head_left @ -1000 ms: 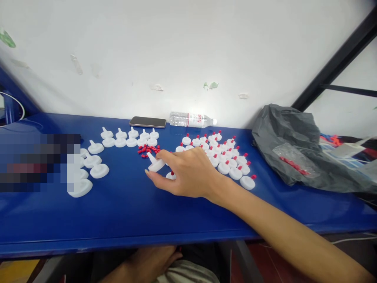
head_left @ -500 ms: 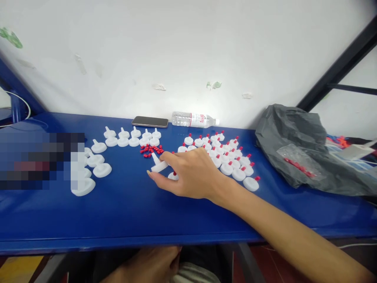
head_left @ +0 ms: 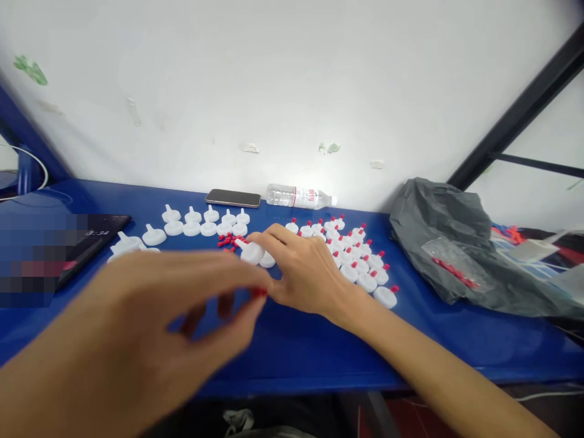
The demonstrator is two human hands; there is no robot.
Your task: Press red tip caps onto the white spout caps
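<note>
My left hand (head_left: pixel 150 328) is raised close to the camera, blurred, with a small red tip cap (head_left: pixel 259 292) pinched between thumb and finger. My right hand (head_left: pixel 303 267) is closed on a white nozzle lid (head_left: pixel 252 252), its spout tilted up and to the left. That spout has no red tip on it. Behind the lid lies a small heap of loose red tip caps (head_left: pixel 227 241). To the right of my right hand several white lids with red tips (head_left: pixel 358 267) stand in a group.
Several bare white nozzle lids (head_left: pixel 191 229) line the back left of the blue table (head_left: pixel 310 353). A phone (head_left: pixel 232 198) and a plastic bottle (head_left: pixel 298 196) lie along the wall. A tablet (head_left: pixel 98 237), partly pixelated, is at left; a grey plastic bag (head_left: pixel 438 243) at right.
My left hand has come up from below the table edge with a red tip cap. My right hand still holds the white lid, now turned so its spout points more to the left.
</note>
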